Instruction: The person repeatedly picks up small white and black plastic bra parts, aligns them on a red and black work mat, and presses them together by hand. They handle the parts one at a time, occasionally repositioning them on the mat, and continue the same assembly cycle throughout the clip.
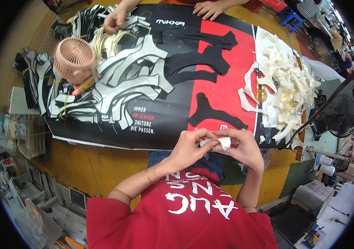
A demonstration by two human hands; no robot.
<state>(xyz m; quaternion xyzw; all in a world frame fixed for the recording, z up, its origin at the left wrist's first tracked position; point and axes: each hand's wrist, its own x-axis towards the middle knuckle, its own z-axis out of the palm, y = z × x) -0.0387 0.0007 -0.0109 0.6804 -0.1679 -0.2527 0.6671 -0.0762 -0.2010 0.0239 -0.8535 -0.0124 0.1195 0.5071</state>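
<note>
Close to my body, at the table's near edge, my left hand (194, 145) and my right hand (244, 148) meet with their fingers closed on a small white piece (225, 143). It looks thin and is bent between the fingertips; most of it is hidden. Just beyond my hands, a single black curved cutout (212, 115) lies on the red part of the table cover. Farther off are more black cutouts (204, 62), partly overlapping. Left of them spreads a layered pile of white and grey curved cutouts (131, 85).
A pink fan (75, 58) stands among the bundled cutouts at the left. At right lies a heap of cream scraps (289, 87) with an orange coil of bands (261, 95). Across the table, another person's hand (114, 20) touches the bundles; their other hand (208, 9) rests on the edge.
</note>
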